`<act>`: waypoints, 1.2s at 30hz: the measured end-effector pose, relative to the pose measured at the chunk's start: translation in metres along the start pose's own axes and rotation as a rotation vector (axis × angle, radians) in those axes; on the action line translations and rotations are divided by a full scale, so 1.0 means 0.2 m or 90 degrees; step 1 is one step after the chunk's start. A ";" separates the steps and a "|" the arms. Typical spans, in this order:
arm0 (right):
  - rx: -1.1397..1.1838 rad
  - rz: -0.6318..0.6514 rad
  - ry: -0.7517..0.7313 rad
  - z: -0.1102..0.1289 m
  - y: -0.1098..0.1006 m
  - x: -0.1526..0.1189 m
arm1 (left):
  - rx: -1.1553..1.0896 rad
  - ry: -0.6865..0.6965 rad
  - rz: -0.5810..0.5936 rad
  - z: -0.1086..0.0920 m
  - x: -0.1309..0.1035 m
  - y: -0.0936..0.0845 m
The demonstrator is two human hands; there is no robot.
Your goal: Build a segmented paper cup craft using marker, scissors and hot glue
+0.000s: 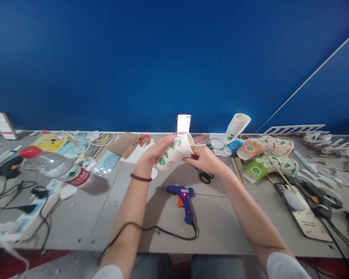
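Note:
A white paper cup (174, 153) with green leaf prints is held tilted above the table, its mouth facing up and to the right. My left hand (158, 149), with a beaded bracelet at the wrist, is wrapped round the cup's left side. At the rim's right side, my right hand (202, 157) pinches the cup between thumb and fingers. Whether a second cup is nested in it I cannot tell. Below the hands a blue glue gun (184, 197) lies on the table with a glue stick in its back. Black-handled scissors (205, 176) rest under my right hand.
A stack of white cups (237, 126) leans at the back right, near several coloured paper cups (254, 151). On the left lie a plastic bottle (58, 166) and a power strip (36, 213). A lit phone (184, 123) stands against the blue wall. The glue gun's cord (151, 228) crosses my left forearm.

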State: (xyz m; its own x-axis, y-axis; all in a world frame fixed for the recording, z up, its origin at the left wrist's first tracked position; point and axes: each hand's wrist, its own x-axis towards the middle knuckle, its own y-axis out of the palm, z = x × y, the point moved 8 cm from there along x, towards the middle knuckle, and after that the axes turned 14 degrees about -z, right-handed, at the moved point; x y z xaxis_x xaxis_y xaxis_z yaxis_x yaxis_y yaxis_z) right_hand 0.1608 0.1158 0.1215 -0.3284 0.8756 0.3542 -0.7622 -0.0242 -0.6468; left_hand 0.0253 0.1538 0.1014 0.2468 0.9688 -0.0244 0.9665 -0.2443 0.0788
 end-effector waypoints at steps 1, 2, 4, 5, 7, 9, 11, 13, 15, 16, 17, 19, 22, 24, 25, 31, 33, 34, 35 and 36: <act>0.001 0.001 0.002 0.00 0.00 0.00 | -0.003 -0.009 -0.005 0.01 0.00 0.00; 0.001 0.003 0.004 0.00 0.00 0.00 | -0.002 -0.017 -0.008 0.01 0.00 0.00; 0.000 0.006 0.005 0.00 0.01 0.00 | 0.006 -0.022 -0.015 0.01 0.00 -0.01; -0.001 0.006 0.004 0.00 0.01 0.00 | 0.012 -0.021 -0.022 0.01 0.01 -0.01; -0.005 0.006 -0.001 0.01 0.01 0.00 | 0.022 -0.019 -0.039 0.00 0.01 -0.02; -0.008 0.003 -0.002 0.00 0.01 0.00 | 0.023 -0.023 -0.049 0.00 0.00 -0.02; -0.005 0.002 0.001 0.00 0.01 0.00 | 0.020 -0.027 -0.047 0.00 0.00 -0.01; 0.001 0.004 0.003 -0.01 0.01 0.01 | 0.017 -0.029 -0.039 0.00 0.00 -0.01; 0.005 0.007 0.003 -0.02 0.01 0.01 | 0.021 -0.024 -0.037 -0.01 -0.01 -0.01; 0.007 0.007 0.002 -0.02 0.01 0.01 | 0.026 -0.021 -0.040 -0.01 -0.01 -0.01; 0.010 0.006 0.000 -0.01 0.01 0.00 | 0.031 -0.019 -0.042 -0.01 -0.01 -0.02; 0.018 0.003 -0.010 0.00 0.01 0.00 | 0.035 -0.020 -0.039 0.00 -0.01 -0.02; 0.034 -0.002 -0.024 0.02 0.01 0.00 | 0.030 -0.020 -0.020 0.00 0.00 -0.01; 0.045 -0.005 -0.027 0.02 0.00 0.00 | 0.031 -0.017 -0.013 0.01 0.00 -0.01; 0.051 -0.006 -0.029 0.02 0.00 0.00 | 0.033 -0.014 -0.008 0.01 0.00 -0.01; 0.076 -0.009 -0.050 0.03 0.01 0.00 | 0.044 0.003 0.033 0.01 0.00 0.00; 0.077 -0.016 -0.052 0.03 0.00 0.00 | 0.033 -0.003 0.041 0.01 0.00 0.01; 0.081 -0.019 -0.054 0.03 0.00 0.00 | 0.027 -0.008 0.046 0.01 -0.01 0.02; 0.085 -0.021 -0.056 0.03 0.00 0.00 | 0.021 -0.012 0.053 0.01 -0.01 0.02; 0.090 -0.022 -0.058 0.03 0.00 0.00 | 0.015 -0.015 0.059 0.01 -0.01 0.02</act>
State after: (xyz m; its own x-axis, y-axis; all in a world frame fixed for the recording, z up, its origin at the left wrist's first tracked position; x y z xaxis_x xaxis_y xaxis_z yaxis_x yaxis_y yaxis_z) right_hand 0.1567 0.1127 0.1254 -0.3447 0.8299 0.4388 -0.8426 -0.0674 -0.5343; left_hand 0.0295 0.1510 0.1006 0.3372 0.9405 -0.0420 0.9406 -0.3346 0.0583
